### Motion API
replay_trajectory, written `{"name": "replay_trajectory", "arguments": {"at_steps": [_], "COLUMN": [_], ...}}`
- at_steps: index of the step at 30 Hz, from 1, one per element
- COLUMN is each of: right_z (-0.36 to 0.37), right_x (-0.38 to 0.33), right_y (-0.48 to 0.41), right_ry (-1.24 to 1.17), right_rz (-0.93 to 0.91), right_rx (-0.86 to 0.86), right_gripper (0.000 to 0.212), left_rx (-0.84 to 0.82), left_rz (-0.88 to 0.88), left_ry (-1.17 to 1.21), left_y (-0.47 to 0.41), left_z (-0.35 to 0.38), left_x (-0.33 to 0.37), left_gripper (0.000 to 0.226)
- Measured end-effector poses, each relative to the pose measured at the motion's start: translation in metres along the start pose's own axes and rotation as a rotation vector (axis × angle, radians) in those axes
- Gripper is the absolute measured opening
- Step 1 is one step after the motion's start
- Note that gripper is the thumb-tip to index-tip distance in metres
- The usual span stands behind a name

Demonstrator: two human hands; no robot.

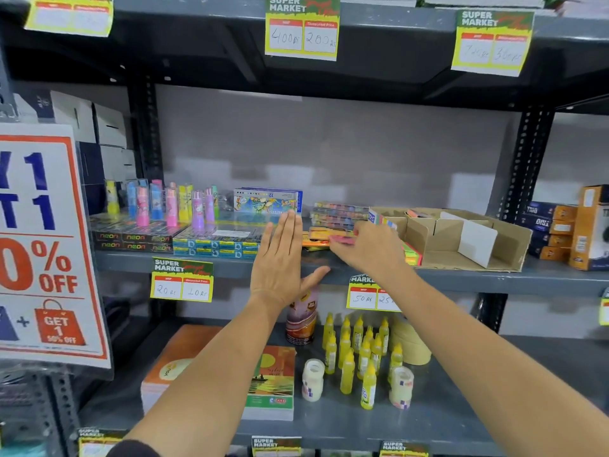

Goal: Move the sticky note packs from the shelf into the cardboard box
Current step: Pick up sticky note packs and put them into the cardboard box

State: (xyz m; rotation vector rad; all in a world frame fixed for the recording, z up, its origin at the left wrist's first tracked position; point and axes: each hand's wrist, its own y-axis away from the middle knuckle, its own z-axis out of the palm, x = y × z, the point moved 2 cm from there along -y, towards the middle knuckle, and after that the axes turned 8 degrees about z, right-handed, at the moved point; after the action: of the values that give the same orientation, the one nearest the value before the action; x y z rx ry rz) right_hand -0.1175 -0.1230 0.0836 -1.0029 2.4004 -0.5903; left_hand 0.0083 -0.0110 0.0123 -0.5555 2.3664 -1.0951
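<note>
Up on the shelf (230, 263), the right hand (369, 249) pinches a pink pack (342, 239) above the orange packs (318, 239), beside the box (501, 249). Left hand (280, 262) is flat, fingers straight, holding nothing.

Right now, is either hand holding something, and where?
The right hand pinches a pink sticky note pack by its right end, over the shelf. The left hand is flat and open, holding nothing.
</note>
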Motion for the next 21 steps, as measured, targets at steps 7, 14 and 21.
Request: {"name": "replay_trajectory", "arguments": {"at_steps": [7, 14, 21], "right_z": [0.001, 0.019, 0.013], "right_x": [0.011, 0.018, 0.014], "right_y": [0.028, 0.021, 0.023], "right_ry": [0.032, 0.078, 0.151], "right_rz": [-0.028, -0.014, 0.017], "right_rx": [0.026, 0.047, 0.016], "right_gripper": [0.046, 0.052, 0.054], "left_rx": [0.01, -0.016, -0.03], "left_rz": [0.0, -0.007, -0.007], "left_ry": [0.002, 0.006, -0.003], "left_y": [0.0, 0.0, 0.001], "left_z": [0.0, -0.002, -0.002], "left_x": [0.0, 0.0, -0.001], "left_gripper": [0.101, 0.104, 0.106]}}
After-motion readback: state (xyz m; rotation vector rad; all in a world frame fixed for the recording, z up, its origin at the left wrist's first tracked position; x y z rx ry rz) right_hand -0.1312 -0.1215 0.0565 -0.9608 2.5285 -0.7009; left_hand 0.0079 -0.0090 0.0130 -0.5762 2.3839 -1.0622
